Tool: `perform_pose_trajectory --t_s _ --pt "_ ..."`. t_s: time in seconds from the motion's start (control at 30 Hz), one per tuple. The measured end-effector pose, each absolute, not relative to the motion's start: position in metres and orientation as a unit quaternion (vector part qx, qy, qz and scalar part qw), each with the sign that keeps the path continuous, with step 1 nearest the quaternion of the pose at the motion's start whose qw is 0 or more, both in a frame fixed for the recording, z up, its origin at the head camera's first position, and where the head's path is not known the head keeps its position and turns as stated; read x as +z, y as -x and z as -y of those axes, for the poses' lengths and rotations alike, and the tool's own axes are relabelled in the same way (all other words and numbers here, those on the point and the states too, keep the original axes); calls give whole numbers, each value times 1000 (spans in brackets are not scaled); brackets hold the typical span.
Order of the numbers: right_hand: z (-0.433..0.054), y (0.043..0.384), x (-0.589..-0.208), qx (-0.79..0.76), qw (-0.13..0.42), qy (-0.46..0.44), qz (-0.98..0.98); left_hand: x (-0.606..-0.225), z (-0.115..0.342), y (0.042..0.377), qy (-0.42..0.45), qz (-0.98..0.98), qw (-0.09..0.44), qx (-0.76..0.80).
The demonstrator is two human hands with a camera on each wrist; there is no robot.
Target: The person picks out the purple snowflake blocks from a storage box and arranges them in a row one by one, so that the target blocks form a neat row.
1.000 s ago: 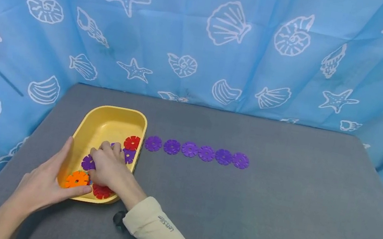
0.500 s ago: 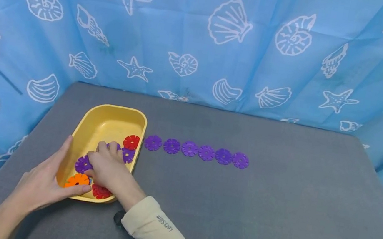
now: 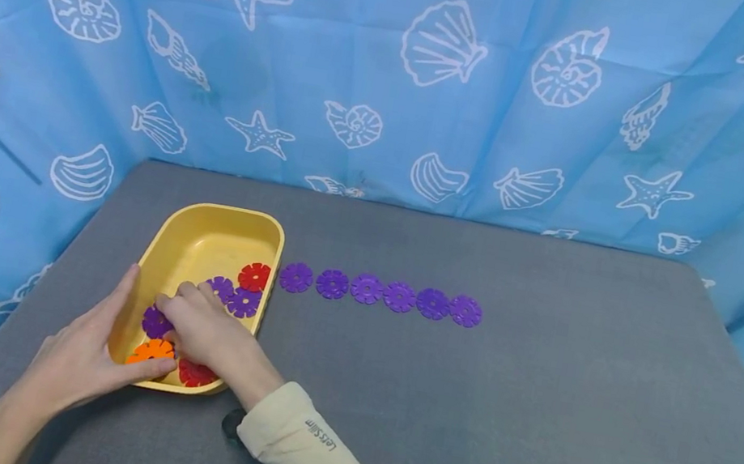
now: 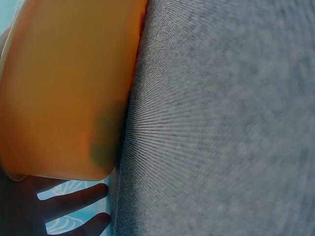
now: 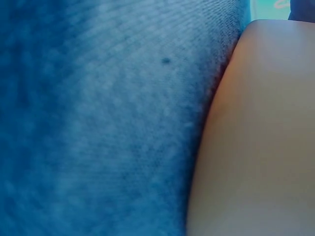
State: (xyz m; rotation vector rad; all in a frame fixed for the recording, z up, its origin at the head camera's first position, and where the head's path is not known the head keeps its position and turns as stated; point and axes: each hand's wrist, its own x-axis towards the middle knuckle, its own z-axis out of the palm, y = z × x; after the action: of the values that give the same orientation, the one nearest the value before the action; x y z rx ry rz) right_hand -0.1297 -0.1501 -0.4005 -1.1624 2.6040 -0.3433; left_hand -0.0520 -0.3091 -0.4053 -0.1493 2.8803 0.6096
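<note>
Right hand and purple disc shifted toward the tray's left wall

Head view: since the frame one second earlier, the right hand (image 3: 208, 329) had moved left, and the purple disc (image 3: 155, 323) at its fingertips had slid closer to the left wall of the yellow tray (image 3: 204, 239). A second purple disc (image 3: 220, 288), mostly covered earlier, had come into view inside the tray. The right hand reached in over the tray's right wall, fingers bent down at the first disc; whether it pinched that disc could not be told. The left hand (image 3: 79, 357) was at the tray's near-left corner, unclenched, fingers stretched along the left wall and thumb straight across the near rim. Inside the tray's near end lay an orange disc (image 3: 154, 350), partly behind that thumb, and a red disc (image 3: 196, 374). A third purple disc (image 3: 245, 304) and an upper red disc (image 3: 254, 276) lay by the right wall. A row of six purple discs (image 3: 366, 289) ran rightward from just beside the tray.

Left wrist view: straight, spread fingers (image 4: 74, 202) showed past the end of the tray; grey cloth lay alongside.

Right wrist view: a smooth tan surface, apparently the tray's outer wall, stood beside the cloth; hand not visible.
</note>
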Motion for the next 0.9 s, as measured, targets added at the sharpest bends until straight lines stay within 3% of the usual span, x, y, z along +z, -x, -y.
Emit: perform_pose_trajectory --t_s 0.23,0.4,0.9 --pt "152 131 -400 -150 177 377 -897 -405 309 52 55 -971 100 212" --pt "150 129 -399 -163 174 367 -899 -406 309 51 58 -970 99 215" --pt "143 124 -399 -166 -1 370 -914 -406 307 53 54 -972 88 212"
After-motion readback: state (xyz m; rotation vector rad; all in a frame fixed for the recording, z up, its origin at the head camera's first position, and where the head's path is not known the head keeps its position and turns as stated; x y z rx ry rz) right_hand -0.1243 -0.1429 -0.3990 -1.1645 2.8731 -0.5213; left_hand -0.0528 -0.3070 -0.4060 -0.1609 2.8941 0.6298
